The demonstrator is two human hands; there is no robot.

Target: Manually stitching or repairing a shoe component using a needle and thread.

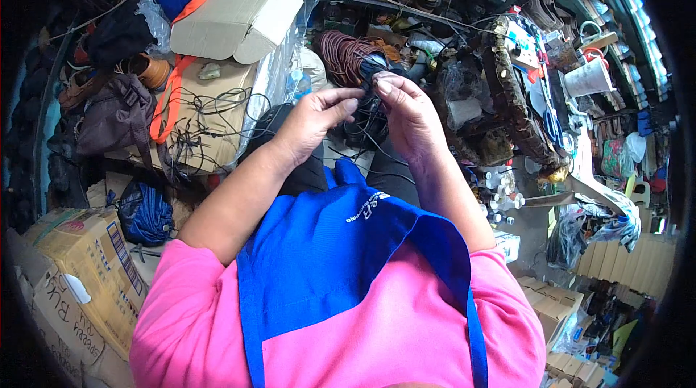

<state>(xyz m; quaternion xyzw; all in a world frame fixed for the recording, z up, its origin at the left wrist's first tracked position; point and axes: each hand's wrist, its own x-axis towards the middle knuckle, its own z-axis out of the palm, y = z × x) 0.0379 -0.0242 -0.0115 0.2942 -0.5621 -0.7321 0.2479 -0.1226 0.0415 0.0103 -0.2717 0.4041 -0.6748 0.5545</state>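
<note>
Black, thin, tangled cords (193,143) we'd best keep clear of our left hand (324,111), fingertips nearly meeting, and our right hand (407,109), fingers bunched; whether either grips anything, we can't tell.

a thin, dark cord (365,114) hangs slack in loose curves by the fingertips of the left hand (319,118) and right hand (415,114); just below, between the knees, sits a black item (370,128), its shape unclear.
</note>
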